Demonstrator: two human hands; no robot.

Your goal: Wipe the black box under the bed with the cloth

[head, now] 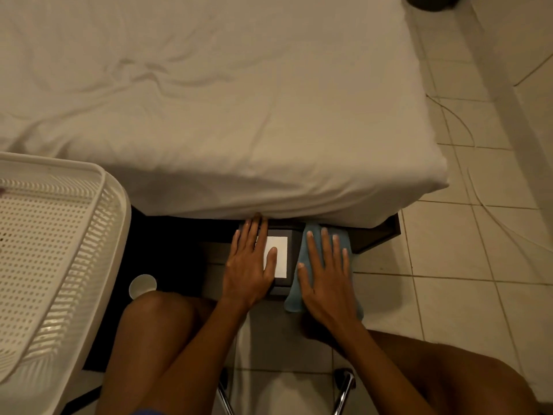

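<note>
The black box (291, 235) juts out from under the bed's near edge, its far end hidden beneath the mattress. A white label (279, 250) is on its top. My left hand (250, 265) lies flat on the box's left side, fingers spread, thumb on the label. A light blue cloth (302, 259) drapes over the box's right side and hangs down toward the floor. My right hand (326, 274) presses flat on the cloth, fingers apart.
The bed (239, 115) with a rumpled white sheet fills the upper view. A white perforated basket (45, 250) stands at the left. A white cup (142, 286) sits on the floor by my left knee. Tiled floor (463, 250) extends to the right, with a thin cable.
</note>
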